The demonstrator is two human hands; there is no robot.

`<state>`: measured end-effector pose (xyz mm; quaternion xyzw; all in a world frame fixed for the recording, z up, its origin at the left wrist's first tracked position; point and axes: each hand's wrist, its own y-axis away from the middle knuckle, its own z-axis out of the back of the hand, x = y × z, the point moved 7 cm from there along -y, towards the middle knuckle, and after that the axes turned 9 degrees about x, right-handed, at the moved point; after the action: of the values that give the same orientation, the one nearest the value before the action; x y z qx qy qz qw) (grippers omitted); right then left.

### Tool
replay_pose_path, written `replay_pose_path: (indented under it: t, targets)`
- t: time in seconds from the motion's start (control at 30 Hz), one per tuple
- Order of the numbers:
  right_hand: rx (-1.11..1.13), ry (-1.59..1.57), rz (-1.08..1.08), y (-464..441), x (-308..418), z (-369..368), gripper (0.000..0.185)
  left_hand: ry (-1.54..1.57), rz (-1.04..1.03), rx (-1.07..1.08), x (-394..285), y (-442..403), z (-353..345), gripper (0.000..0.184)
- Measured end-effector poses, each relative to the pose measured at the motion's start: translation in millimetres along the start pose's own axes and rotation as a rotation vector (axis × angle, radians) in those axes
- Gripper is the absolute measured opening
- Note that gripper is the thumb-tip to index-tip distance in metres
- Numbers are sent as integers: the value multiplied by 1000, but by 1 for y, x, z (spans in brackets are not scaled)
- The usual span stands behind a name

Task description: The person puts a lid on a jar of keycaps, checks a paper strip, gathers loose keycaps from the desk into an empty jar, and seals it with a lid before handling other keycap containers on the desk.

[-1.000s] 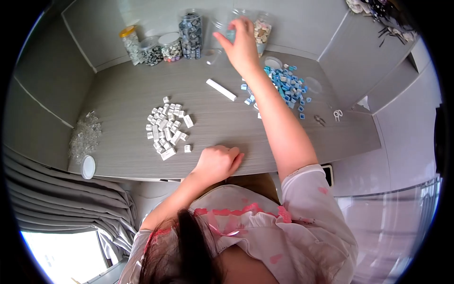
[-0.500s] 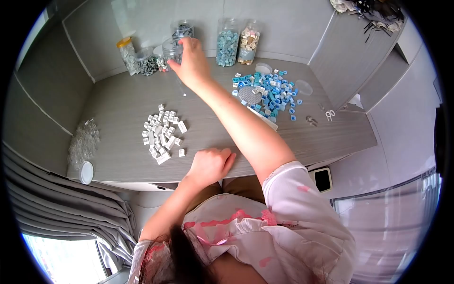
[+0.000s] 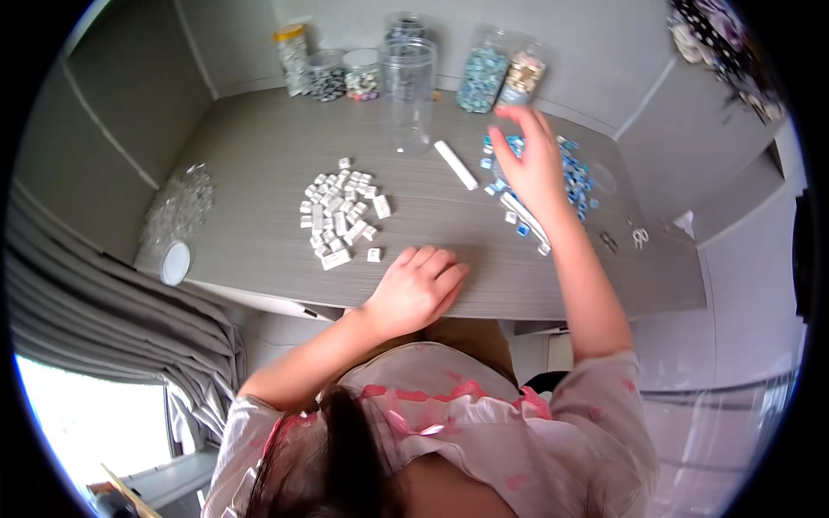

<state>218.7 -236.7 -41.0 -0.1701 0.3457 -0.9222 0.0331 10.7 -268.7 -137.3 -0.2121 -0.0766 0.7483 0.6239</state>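
Observation:
My right hand point(image 3: 534, 168) hovers over the pile of blue keycaps point(image 3: 577, 173), thumb and fingers apart. Nothing can be made out between its fingers, though it covers part of the pile. A white bar-shaped piece point(image 3: 527, 220) lies beneath my right wrist, with a few loose keycaps beside it. My left hand point(image 3: 417, 289) rests near the table's front edge, fingers loosely curled and no object showing in them. Just beyond it is a group of white keycaps point(image 3: 341, 214). A tall clear jar point(image 3: 408, 99) stands upright behind them, and a long white key point(image 3: 455, 164) lies between the two groups.
Along the back wall stand a yellow-lidded jar point(image 3: 294, 60), smaller tubs point(image 3: 326, 78) and two filled jars point(image 3: 484, 73). At the left lie a heap of clear pieces point(image 3: 181, 203) and a white lid point(image 3: 175, 262). White-handled scissors point(image 3: 640, 237) lie at the right.
My right hand has let go of the clear jar and moved right, over the blue keycaps. The long white key has come into sight. My left hand stays near the front edge; the view has shifted.

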Motion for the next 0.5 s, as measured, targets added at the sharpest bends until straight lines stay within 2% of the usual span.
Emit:
replay_pose_path:
  t: [0.07,0.17,0.2,0.23,0.37,0.47,0.5]
  targets:
    - [179,-93,23,31,21,-15,60,-231,34,-49,6,12,21,61]
    - [462,-144,86,73,54,-64,101,-312,479,19,73,41,27,119]
    - [540,-159,102,80,65,-83,116,-307,619,56,91,50,29,128]
    - [617,-109,127,85,74,-103,133,-295,703,98,102,56,30,130]
    - [682,-126,107,65,92,-163,142,-200,924,189,132,69,27,131]
    - [635,-131,152,36,97,-193,144,-222,930,185,151,66,27,130]
    - [634,-149,141,27,96,-203,147,-244,929,106,166,67,28,126]
